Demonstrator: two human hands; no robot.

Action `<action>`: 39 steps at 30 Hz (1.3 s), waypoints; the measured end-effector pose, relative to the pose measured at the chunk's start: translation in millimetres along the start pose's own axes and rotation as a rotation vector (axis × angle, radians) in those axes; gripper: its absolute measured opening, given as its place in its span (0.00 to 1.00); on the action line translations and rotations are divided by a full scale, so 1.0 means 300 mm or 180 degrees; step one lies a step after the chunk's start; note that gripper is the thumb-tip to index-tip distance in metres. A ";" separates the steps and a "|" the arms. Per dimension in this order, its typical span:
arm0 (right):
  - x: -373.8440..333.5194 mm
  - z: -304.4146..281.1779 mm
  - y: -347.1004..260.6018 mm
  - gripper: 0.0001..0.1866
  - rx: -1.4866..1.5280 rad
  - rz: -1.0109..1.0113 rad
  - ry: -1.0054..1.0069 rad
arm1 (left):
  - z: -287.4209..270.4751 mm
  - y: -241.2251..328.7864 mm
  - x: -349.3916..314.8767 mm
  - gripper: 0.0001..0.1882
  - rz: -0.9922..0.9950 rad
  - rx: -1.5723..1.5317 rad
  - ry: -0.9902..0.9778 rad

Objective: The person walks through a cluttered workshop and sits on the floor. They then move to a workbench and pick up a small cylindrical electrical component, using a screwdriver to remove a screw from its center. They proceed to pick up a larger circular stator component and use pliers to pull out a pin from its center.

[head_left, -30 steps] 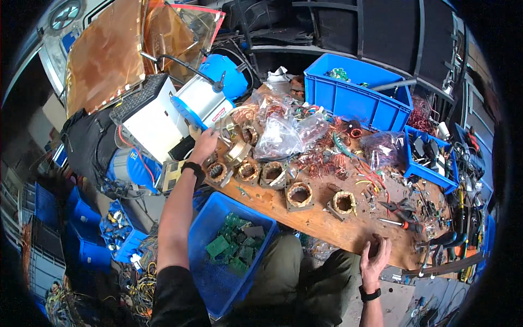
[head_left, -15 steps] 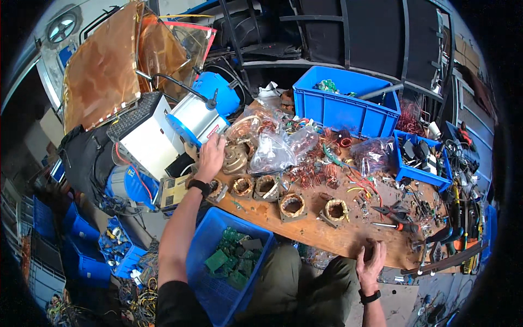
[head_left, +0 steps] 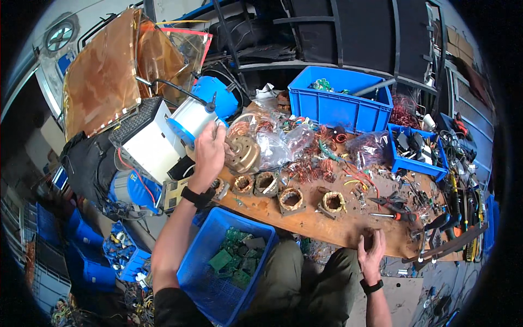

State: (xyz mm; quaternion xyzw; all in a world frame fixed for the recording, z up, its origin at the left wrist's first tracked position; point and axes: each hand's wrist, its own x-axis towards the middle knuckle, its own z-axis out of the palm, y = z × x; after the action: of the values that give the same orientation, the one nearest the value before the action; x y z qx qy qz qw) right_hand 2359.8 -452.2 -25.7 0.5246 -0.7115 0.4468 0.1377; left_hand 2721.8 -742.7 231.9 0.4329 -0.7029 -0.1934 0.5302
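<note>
Toward the left of the bench, my left hand (head_left: pixel 208 152) is closed on a round, tan metal motor part (head_left: pixel 244 155) with holes in its face. The fingers grip its left side, where the hand partly hides it. Along the front edge sit several motor stators with copper windings, among them a square-based stator (head_left: pixel 291 200) and another stator (head_left: pixel 332 203) to its right. At the bench's front edge, my right hand (head_left: pixel 371 252) rests with thumb and curled fingers apart, and nothing visible in its grasp.
Bags of copper wire (head_left: pixel 275 147) lie behind the stators. A large blue crate (head_left: pixel 340 106) stands at the back, with a smaller blue bin (head_left: pixel 419 166) to its right. Pliers (head_left: pixel 391 204) and a screwdriver (head_left: pixel 395 216) lie at right. Below sits a blue crate (head_left: pixel 190 264) of circuit boards.
My left hand has drawn up, and the motor part has lifted and tilted, its holed face now turned more toward me. The right hand stays at the bench edge.
</note>
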 end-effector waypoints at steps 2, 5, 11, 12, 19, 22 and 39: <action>-0.015 -0.019 0.024 0.19 0.0494 0.0439 -0.0213 | 0.028 0.071 -0.042 0.15 -0.0012 -0.0298 -0.0137; 0.068 -0.063 -0.116 0.25 0.2056 0.1394 -0.0885 | 0.087 0.186 -0.138 0.14 -0.0117 -0.0869 -0.0432; 0.092 -0.020 -0.318 0.50 0.5402 0.2175 -0.1643 | 0.283 0.358 -0.361 0.14 -0.0061 -0.1330 -0.1135; 0.102 -0.028 -0.346 0.53 0.5795 0.2403 -0.1742 | 0.316 0.382 -0.402 0.14 0.0014 -0.1292 -0.1267; -0.001 -0.098 -0.264 0.47 0.6298 0.3109 -0.1119 | 0.461 0.478 -0.619 0.14 0.1555 -0.0299 -0.1914; -0.081 -0.107 -0.213 0.46 0.6557 0.3404 -0.0775 | 0.459 0.466 -0.713 0.13 0.1036 -0.0741 -0.2305; -0.218 -0.070 -0.140 0.55 0.6177 0.2879 -0.1179 | 0.488 0.303 -0.928 0.17 0.0417 -0.0942 -0.2076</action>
State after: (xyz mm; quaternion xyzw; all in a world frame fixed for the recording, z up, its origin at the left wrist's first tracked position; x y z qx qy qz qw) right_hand 2417.4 -397.2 -36.6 0.1584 -0.1922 0.7420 -0.6225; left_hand 2569.1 -493.6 84.3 0.2211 -0.8257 -0.3865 0.3463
